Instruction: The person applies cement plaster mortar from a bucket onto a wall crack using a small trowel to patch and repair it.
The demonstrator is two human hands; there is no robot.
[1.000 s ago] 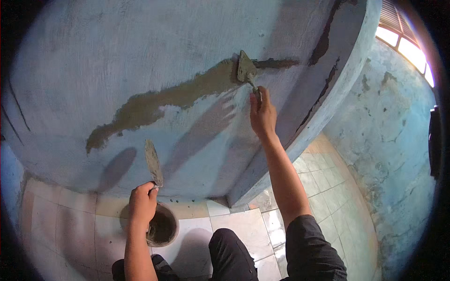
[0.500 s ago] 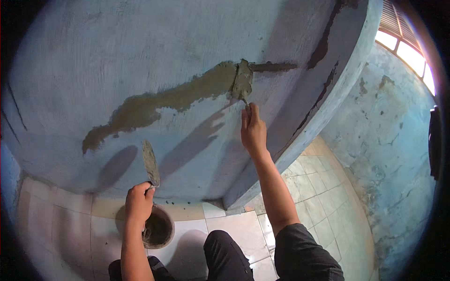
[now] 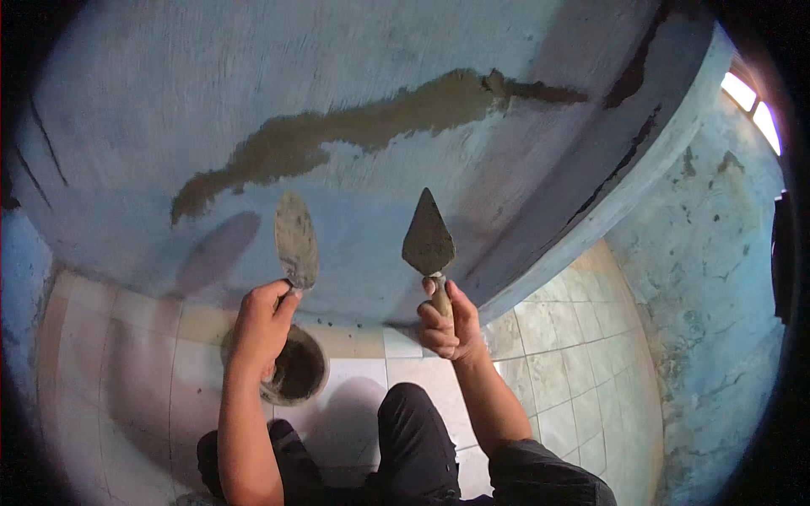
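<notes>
My right hand (image 3: 451, 322) is closed round the wooden handle of a pointed trowel (image 3: 429, 236), whose grey blade points up, away from the wall. In my left hand (image 3: 263, 325) is a second trowel with a rounded, leaf-shaped blade (image 3: 296, 240), smeared with mortar and held upright. On the blue wall (image 3: 371, 51) ahead, a long band of wet mortar (image 3: 337, 135) slants up to the right. It ends in a thicker lump (image 3: 496, 84) beside a dark crack (image 3: 553, 93). Partly behind my left hand, a round bucket (image 3: 314, 363) with mortar inside stands on the floor.
A wall edge (image 3: 675, 143) juts out at the right, with another long crack (image 3: 620, 156) along it. Beyond it are pale floor tiles (image 3: 548, 371) and a weathered blue wall (image 3: 709, 304). My knee (image 3: 413, 438) is close below the trowels.
My right hand has drawn the pointed trowel down off the wall, leaving mortar at the band's right end. My left hand has risen slightly with its trowel. The view has shifted.
</notes>
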